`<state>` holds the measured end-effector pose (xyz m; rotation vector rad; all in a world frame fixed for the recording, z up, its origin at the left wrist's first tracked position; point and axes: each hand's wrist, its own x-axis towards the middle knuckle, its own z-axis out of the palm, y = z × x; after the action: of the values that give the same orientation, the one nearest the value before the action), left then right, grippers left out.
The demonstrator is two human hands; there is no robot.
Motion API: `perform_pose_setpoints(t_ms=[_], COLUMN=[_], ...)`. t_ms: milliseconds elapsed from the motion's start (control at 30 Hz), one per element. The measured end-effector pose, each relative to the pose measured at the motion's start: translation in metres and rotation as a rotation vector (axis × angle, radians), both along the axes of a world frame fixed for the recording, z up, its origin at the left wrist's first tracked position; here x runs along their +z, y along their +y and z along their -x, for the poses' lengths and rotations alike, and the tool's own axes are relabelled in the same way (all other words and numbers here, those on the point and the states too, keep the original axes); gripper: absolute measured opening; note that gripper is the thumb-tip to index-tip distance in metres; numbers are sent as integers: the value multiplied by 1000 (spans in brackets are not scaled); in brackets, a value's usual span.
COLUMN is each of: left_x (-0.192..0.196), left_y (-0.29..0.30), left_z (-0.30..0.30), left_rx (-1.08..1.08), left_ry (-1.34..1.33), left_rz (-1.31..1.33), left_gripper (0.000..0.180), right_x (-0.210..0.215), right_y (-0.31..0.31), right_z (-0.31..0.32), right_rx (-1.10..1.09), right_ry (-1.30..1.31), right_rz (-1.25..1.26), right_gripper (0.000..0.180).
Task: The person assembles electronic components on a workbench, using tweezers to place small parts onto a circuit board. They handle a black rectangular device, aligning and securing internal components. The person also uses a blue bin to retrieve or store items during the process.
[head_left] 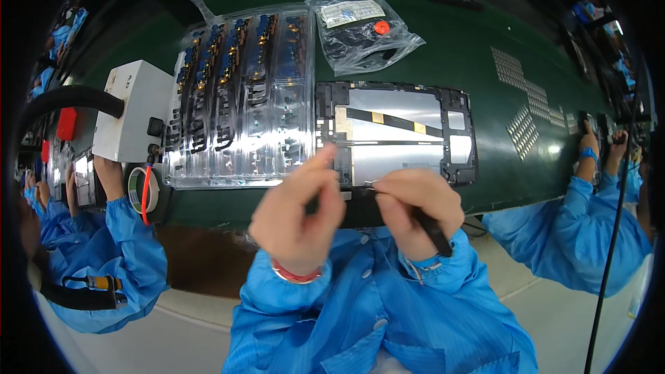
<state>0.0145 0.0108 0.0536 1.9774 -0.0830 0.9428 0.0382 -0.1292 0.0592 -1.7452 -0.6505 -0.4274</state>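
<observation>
A tool (433, 233) is being gripped in the right hand (424, 199) just beside the panel's (396, 156) near long edge; whether anything is being held by the blurred left hand (296, 216) cannot be told.

Right of the black-framed silver rectangular chassis (405, 156), green tabletop (490, 131) leaves passage; left of it, a transparent plastic tray (222, 182) obstructs.

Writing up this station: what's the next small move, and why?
Probably settle the left hand on the left end of the open device to steady it: that hand's fingers blur over that end, contact unclear, while the right hand holds a dark tool, tip by the near edge.
</observation>
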Motion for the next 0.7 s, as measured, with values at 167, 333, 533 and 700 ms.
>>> perform_pose_setpoints(t_ms=[167,333,533,700], left_x=[16,-7,-13,9], left_y=[48,58,62,46], left_z=[-45,-78,-64,-25], left_rx=[253,301,257,253], left_ry=[40,158,386,587], left_rz=[-513,-935,-1081,-1029], left_gripper=[10,7,9,25], right_x=[-4,-4,-6,-9], right_y=[-13,-13,-18,-30], right_z=[-5,-3,-2,-3], right_rx=[-63,-64,-49,-86], right_ry=[51,98,80,66], right_rz=[-88,-112,-84,-41], right_gripper=[17,17,19,20])
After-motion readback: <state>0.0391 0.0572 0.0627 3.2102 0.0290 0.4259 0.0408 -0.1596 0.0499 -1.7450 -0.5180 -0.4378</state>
